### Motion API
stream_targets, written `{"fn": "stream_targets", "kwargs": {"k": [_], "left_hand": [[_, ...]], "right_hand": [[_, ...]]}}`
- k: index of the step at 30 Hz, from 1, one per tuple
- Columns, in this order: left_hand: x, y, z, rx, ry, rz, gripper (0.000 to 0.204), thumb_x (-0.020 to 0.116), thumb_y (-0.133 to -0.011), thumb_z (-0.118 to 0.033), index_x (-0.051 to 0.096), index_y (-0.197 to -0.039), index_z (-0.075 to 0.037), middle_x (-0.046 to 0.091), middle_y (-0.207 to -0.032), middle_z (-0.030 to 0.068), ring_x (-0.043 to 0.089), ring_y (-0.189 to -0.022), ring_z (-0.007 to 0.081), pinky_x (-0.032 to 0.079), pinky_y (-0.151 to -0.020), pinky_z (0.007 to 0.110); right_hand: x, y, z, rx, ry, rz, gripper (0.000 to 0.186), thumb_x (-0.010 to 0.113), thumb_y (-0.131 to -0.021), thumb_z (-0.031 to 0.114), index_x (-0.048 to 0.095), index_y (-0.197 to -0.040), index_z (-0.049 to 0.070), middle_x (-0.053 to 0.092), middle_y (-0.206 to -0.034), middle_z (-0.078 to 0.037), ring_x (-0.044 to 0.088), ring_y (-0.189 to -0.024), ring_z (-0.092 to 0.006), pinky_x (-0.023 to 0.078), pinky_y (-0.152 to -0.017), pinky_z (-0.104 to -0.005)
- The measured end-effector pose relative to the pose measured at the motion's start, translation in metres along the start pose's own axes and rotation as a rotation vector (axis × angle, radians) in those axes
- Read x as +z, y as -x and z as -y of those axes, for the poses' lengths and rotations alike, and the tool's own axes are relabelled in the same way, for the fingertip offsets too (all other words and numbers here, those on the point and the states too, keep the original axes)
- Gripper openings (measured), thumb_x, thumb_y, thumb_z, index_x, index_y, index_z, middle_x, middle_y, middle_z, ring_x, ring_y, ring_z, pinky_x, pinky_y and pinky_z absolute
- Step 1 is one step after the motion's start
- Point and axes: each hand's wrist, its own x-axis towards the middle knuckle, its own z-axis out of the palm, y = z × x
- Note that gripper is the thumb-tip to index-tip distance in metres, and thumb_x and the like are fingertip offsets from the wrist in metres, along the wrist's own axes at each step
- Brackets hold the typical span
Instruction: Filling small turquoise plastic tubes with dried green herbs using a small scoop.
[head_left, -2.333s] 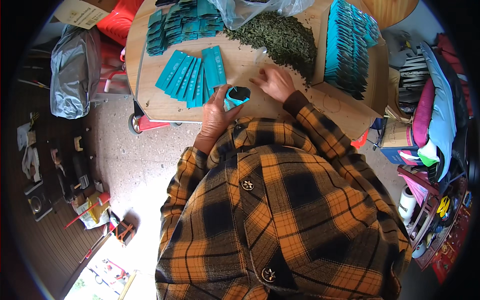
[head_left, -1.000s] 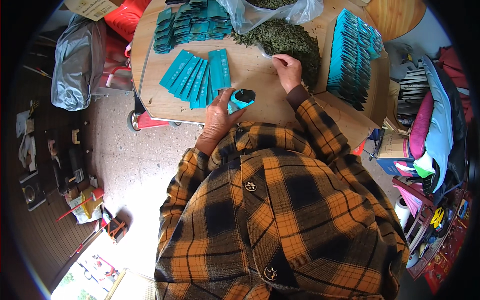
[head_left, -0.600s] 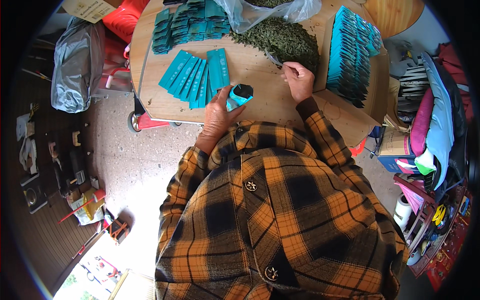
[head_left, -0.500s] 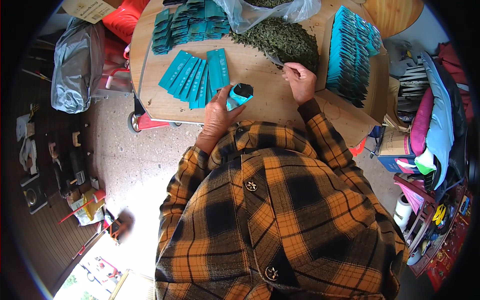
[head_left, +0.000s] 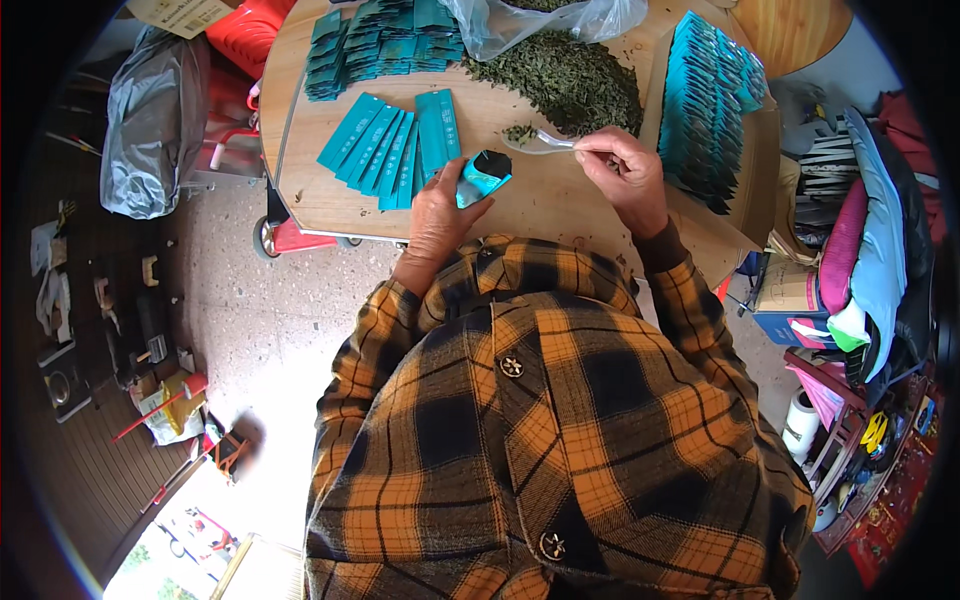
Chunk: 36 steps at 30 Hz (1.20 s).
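My left hand [head_left: 438, 215] is closed around a teal sachet [head_left: 486, 180] whose mouth gapes upward, dark inside. Pinched in my right hand [head_left: 626, 172] is a clear plastic spoon [head_left: 552, 143]; dried green leaves rest on its bowl, just right of the sachet and apart from it. Beyond the spoon lies a heap of dried leaves [head_left: 575, 85] on the wooden table [head_left: 340, 215]. Several flat teal sachets [head_left: 375, 150] are fanned out to the left of my left hand.
Stacks of teal sachets [head_left: 385, 40] lie at the far left of the table. A clear plastic bag [head_left: 500, 25] sits behind the heap. At the right, a cardboard box [head_left: 755, 170] holds tightly packed teal sachets [head_left: 700, 110]. A grey plastic bag [head_left: 155, 130] hangs beyond the table's left edge.
My right hand has drawn the spoon back from the heap, turning it leftward, and leaves now show on it. My left hand keeps the open sachet almost in place.
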Motion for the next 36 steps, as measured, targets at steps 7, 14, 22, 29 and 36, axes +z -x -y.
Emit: {"fn": "stream_targets", "kwargs": {"k": [7,14,22,29,36], "left_hand": [[-0.001,-0.002,-0.002,-0.061,0.015,0.08,0.06,0.08,-0.067,-0.026,0.053,-0.116,-0.006,0.064,-0.102,0.0176,0.062,-0.093,0.036,0.052,-0.078,0.043],[-0.004,-0.005,-0.007,-0.073,-0.006,0.109,0.058,0.081,-0.065,-0.026,0.053,-0.112,-0.006,0.064,-0.1,0.016,0.061,-0.094,0.0348,0.051,-0.077,0.043],[-0.004,-0.005,-0.008,-0.072,-0.007,0.105,0.058,0.082,-0.063,-0.024,0.053,-0.111,-0.007,0.064,-0.099,0.0156,0.061,-0.095,0.0345,0.051,-0.077,0.043],[-0.005,-0.006,-0.009,-0.09,-0.016,0.133,0.059,0.081,-0.064,-0.025,0.052,-0.111,-0.007,0.064,-0.099,0.0153,0.061,-0.095,0.0344,0.051,-0.078,0.043],[-0.003,-0.006,-0.006,-0.08,-0.038,0.131,0.058,0.081,-0.065,-0.027,0.052,-0.112,-0.006,0.064,-0.099,0.0154,0.061,-0.095,0.0342,0.051,-0.078,0.043]], "right_hand": [[0.0,-0.006,0.023,-0.104,0.162,0.133,0.011,0.062,-0.079,-0.008,0.066,-0.085,0.0,0.061,-0.086,-0.007,0.056,-0.069,-0.0126,0.046,-0.061,-0.0242],[-0.001,-0.024,0.036,-0.421,0.425,0.267,0.016,0.065,-0.071,-0.008,0.064,-0.085,0.001,0.056,-0.082,-0.007,0.056,-0.075,-0.0224,0.047,-0.066,-0.0305],[0.003,-0.039,0.051,-0.594,0.643,0.453,0.005,0.062,-0.077,0.004,0.058,-0.08,0.002,0.048,-0.083,-0.006,0.049,-0.076,-0.0217,0.041,-0.071,-0.0324],[0.001,-0.039,0.056,-0.588,0.669,0.451,0.007,0.063,-0.074,0.001,0.059,-0.08,0.003,0.05,-0.085,-0.006,0.05,-0.079,-0.0218,0.042,-0.071,-0.0332],[-0.011,-0.025,0.045,-0.322,0.496,0.27,0.011,0.063,-0.076,-0.004,0.065,-0.086,0.001,0.057,-0.081,-0.009,0.057,-0.073,-0.0234,0.046,-0.064,-0.0317]]}}
